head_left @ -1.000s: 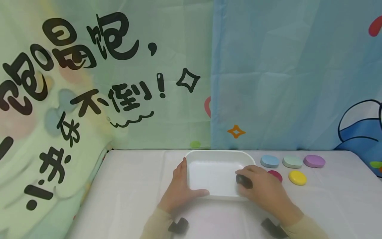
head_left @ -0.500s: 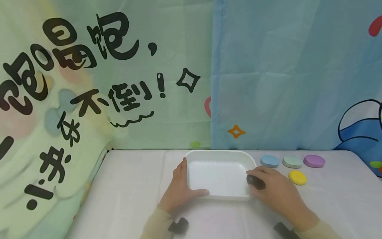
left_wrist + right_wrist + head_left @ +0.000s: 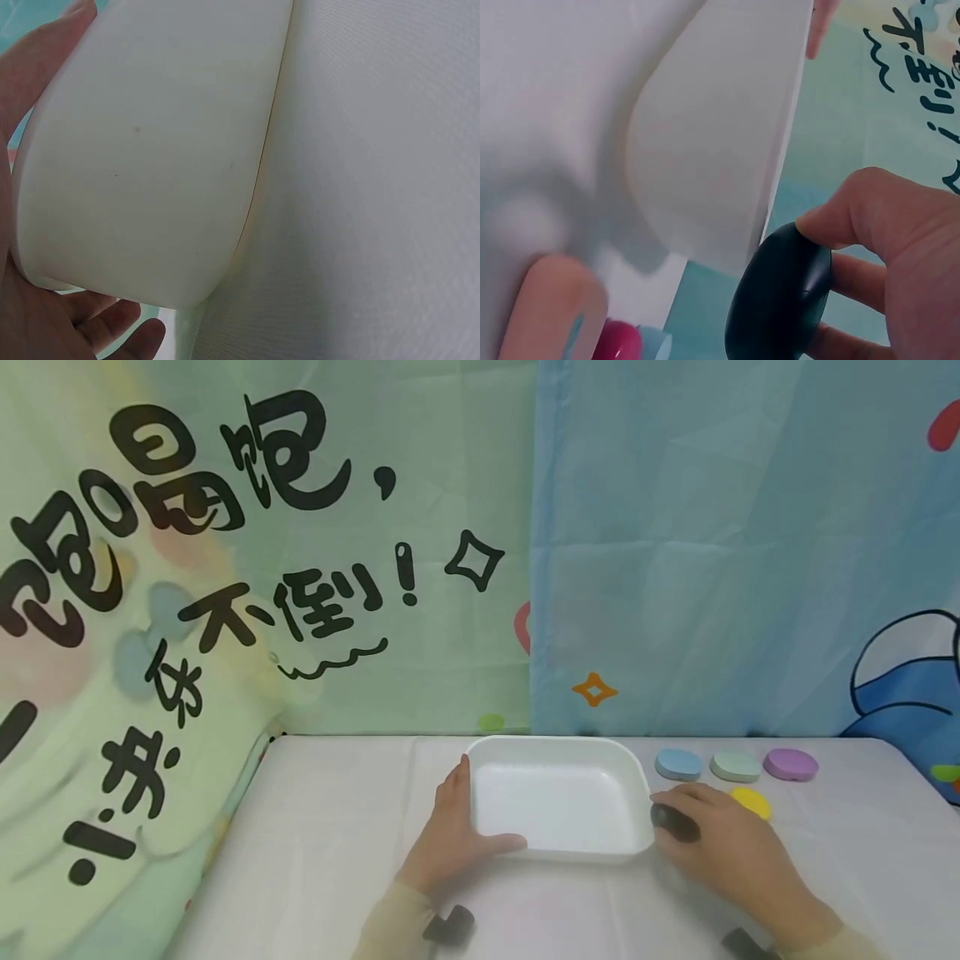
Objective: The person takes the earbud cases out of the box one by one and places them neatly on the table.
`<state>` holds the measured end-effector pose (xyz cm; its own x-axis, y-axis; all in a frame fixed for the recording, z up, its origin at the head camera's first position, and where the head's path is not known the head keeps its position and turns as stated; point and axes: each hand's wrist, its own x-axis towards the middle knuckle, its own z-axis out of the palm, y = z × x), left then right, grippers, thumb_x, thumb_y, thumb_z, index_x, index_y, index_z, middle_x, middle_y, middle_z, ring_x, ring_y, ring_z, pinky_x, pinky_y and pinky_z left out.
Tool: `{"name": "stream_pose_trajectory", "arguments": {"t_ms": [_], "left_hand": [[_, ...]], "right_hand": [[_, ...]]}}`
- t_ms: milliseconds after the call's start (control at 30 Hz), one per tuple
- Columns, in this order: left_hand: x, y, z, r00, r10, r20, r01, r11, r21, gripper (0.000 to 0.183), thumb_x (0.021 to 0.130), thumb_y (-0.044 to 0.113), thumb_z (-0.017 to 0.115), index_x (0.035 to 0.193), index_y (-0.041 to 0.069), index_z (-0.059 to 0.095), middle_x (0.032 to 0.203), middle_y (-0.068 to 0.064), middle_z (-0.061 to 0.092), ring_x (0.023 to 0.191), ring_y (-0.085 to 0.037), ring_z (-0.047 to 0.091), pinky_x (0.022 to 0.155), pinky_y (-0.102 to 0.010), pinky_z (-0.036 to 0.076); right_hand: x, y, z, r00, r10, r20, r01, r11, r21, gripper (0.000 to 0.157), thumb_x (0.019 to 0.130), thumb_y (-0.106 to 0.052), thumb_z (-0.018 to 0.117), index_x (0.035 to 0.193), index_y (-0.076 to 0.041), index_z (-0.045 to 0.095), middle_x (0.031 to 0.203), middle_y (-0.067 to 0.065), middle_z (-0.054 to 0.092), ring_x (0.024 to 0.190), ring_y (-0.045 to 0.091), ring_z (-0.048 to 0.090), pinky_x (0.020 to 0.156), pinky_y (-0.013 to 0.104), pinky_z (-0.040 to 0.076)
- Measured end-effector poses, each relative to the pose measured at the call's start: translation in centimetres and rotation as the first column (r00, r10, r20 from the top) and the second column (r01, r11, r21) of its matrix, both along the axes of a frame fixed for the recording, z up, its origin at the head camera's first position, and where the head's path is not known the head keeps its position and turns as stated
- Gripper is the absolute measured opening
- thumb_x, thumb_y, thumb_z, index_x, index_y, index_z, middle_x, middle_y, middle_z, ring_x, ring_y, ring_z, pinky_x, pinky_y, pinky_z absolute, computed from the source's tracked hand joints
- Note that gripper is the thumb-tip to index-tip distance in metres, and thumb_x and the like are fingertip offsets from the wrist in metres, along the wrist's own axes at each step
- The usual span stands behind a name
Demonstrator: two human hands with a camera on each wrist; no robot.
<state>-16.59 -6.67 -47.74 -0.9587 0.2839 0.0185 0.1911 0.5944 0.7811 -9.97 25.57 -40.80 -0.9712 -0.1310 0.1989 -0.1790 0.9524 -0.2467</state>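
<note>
A white rectangular tray stands on the table in the head view. My left hand grips its left end, fingers along the side and thumb on the near edge; in the left wrist view the thumb and fingers wrap the tray wall. Just off the right end, my right hand pinches a dark, smooth oval piece. Seen from the right wrist, this glossy oval piece is by the tray's rim, its contact with the rim unclear. A magenta piece shows there, hidden by my hand in the head view.
Light blue, pale green and purple oval pieces line up right of the tray. A yellow piece is partly behind my right hand. Printed cloth hangs behind the white-covered table.
My right hand has moved right, from over the tray to beyond its right end, with the dark oval piece. It now covers the magenta piece. The left hand and tray stay put.
</note>
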Motion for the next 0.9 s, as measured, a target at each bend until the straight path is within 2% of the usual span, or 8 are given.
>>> {"name": "stream_pose_trajectory", "arguments": {"t_ms": [200,300,467,600,700,800,900], "left_hand": [[-0.1,0.0,-0.2,1.0,0.001,-0.003,-0.001,1.0,-0.007,0.136,0.066,0.068,0.082,0.162,0.009,0.007,0.165,-0.009,0.019,0.148,-0.028,0.022,0.111,-0.047,0.038],[-0.2,0.1,-0.3,1.0,0.004,-0.001,-0.004,1.0,-0.01,0.137,0.066,0.069,0.082,0.162,0.009,0.007,0.165,-0.009,0.019,0.148,-0.027,0.023,0.111,-0.047,0.038],[-0.3,0.1,-0.3,1.0,0.008,0.013,-0.008,1.0,-0.011,0.136,0.066,0.069,0.081,0.162,0.009,0.006,0.165,-0.008,0.018,0.147,-0.027,0.023,0.11,-0.048,0.039],[-0.3,0.1,-0.2,1.0,0.011,0.022,-0.011,1.0,-0.004,0.136,0.066,0.068,0.082,0.163,0.01,0.006,0.165,-0.008,0.018,0.147,-0.027,0.023,0.11,-0.048,0.039],[-0.2,0.1,-0.2,1.0,0.012,0.022,-0.012,1.0,0.005,0.136,0.066,0.068,0.082,0.163,0.01,0.006,0.165,-0.008,0.018,0.148,-0.026,0.023,0.11,-0.048,0.038],[-0.2,0.0,-0.3,1.0,0.012,0.015,-0.013,1.0,0.006,0.136,0.066,0.068,0.082,0.163,0.01,0.006,0.165,-0.008,0.018,0.148,-0.027,0.023,0.11,-0.048,0.038],[-0.3,0.0,-0.4,1.0,0.013,0.017,-0.013,1.0,0.006,0.137,0.065,0.069,0.082,0.163,0.01,0.006,0.165,-0.008,0.018,0.148,-0.027,0.023,0.111,-0.048,0.038]], "right_hand": [[0.3,1.1,-0.2,0.997,-0.039,0.068,0.038,0.999,0.021,0.046,0.076,-0.025,0.083,0.117,-0.007,0.073,0.119,0.02,0.066,0.104,0.04,0.062,0.085,0.062,0.052],[0.2,1.7,-0.4,0.989,-0.07,0.128,0.069,0.998,0.013,0.052,0.076,-0.028,0.085,0.121,-0.007,0.071,0.12,0.023,0.064,0.104,0.041,0.06,0.086,0.064,0.05],[0.1,2.8,-0.7,0.967,-0.128,0.22,0.133,0.991,-0.006,0.065,0.078,-0.042,0.085,0.127,-0.003,0.067,0.123,0.028,0.06,0.105,0.045,0.056,0.087,0.067,0.048],[0.2,3.5,-0.9,0.957,-0.152,0.249,0.157,0.988,-0.001,0.073,0.079,-0.057,0.079,0.127,-0.003,0.067,0.122,0.028,0.06,0.103,0.043,0.055,0.085,0.067,0.049],[0.2,4.1,-1.0,0.936,-0.171,0.307,0.18,0.984,0.0,0.084,0.078,-0.068,0.073,0.129,-0.002,0.065,0.122,0.029,0.058,0.103,0.044,0.054,0.084,0.067,0.05],[0.1,4.7,-1.2,0.918,-0.192,0.347,0.2,0.98,0.012,0.085,0.079,-0.068,0.073,0.13,-0.002,0.064,0.125,0.031,0.057,0.105,0.046,0.052,0.086,0.068,0.047],[0.2,5.2,-1.5,0.911,-0.201,0.36,0.21,0.978,0.016,0.078,0.08,-0.059,0.077,0.13,-0.001,0.063,0.127,0.031,0.056,0.106,0.049,0.052,0.087,0.07,0.045]]}}
